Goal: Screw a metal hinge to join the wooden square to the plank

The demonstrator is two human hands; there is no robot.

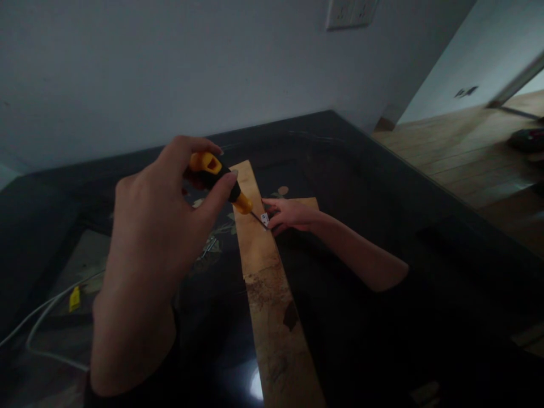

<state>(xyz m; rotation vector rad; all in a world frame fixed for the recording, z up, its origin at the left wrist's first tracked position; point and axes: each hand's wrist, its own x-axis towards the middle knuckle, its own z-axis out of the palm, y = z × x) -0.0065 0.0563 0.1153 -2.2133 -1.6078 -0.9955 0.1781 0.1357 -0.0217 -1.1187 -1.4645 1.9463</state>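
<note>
My left hand (148, 255) is raised in the foreground and grips the yellow and black handle of a screwdriver (216, 178). The shaft slants down to the right, and its tip meets a small white part (264, 219). My right hand (289, 215) pinches that white part against a long light wooden plank (263, 277), which lies lengthwise on a dark glossy table (382, 187). A second wooden piece (308, 202) shows just behind my right hand, mostly hidden by it.
A few small screws (208, 246) lie left of the plank. A white cable (38, 317) and a small yellow item (74, 298) sit at the table's left. The table's right edge borders wooden floor (467, 153). A wall plate (351, 12) hangs above.
</note>
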